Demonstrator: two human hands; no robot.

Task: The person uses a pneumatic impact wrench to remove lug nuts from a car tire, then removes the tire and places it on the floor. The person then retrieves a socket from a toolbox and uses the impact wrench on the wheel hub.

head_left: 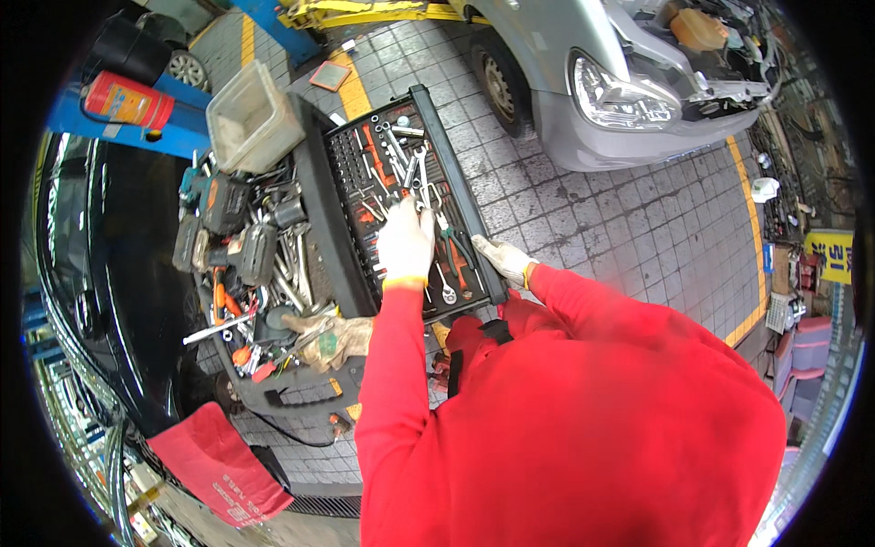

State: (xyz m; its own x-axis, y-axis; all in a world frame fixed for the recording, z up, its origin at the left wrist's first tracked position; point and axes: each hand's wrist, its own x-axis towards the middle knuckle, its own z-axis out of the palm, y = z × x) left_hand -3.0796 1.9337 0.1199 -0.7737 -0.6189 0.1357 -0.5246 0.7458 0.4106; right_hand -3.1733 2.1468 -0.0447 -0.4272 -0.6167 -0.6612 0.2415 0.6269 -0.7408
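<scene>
A pulled-out tool drawer (436,108) lies in front of me, filled with sockets, wrenches and pliers. My left hand (406,242), in a white glove with a yellow cuff, reaches down among the tools with its fingers bent in. Its fingertips meet the lower end of a silver wrench (422,169); what they pinch, if anything, is hidden. To their right lie green-handled pliers (447,232), and nearer to me a ratchet (448,294). My right hand (504,259), also gloved, has its fingers closed over the drawer's right edge.
Left of the drawer, the cart top carries a translucent plastic bin (251,118), cordless power tools (226,205), loose hand tools and a crumpled glove (333,342). A silver car (565,109) stands at the far right, beyond the tiled floor (592,219). A black car (118,273) is at the left.
</scene>
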